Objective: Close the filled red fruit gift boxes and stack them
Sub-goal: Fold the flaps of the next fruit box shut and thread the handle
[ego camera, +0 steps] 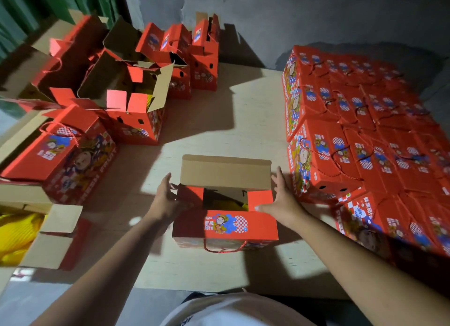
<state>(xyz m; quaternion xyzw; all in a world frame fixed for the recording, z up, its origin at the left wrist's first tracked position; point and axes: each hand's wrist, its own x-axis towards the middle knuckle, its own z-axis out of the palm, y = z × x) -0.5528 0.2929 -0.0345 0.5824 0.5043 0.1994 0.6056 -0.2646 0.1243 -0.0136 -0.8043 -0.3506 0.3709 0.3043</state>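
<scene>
Head camera view, looking down at a pale wooden floor board (243, 121) in a dim room. At its middle stands a half-closed red cardboard fruit gift box (225, 224) with a cartoon figure printed on its near flap. Its far brown flap stands upright, and yellow fruit padding shows through the gap. The left hand (165, 199) rests against the box's left side, fingers straight and relaxed. The right hand (280, 201) presses the box's right side flap with flat, open fingers, thumb touching the flap edge. Right of this box lies a wide stack of closed red gift boxes (365, 136) with rope handles. Behind and left of it stand several open red gift boxes (136, 111), flaps raised.
</scene>
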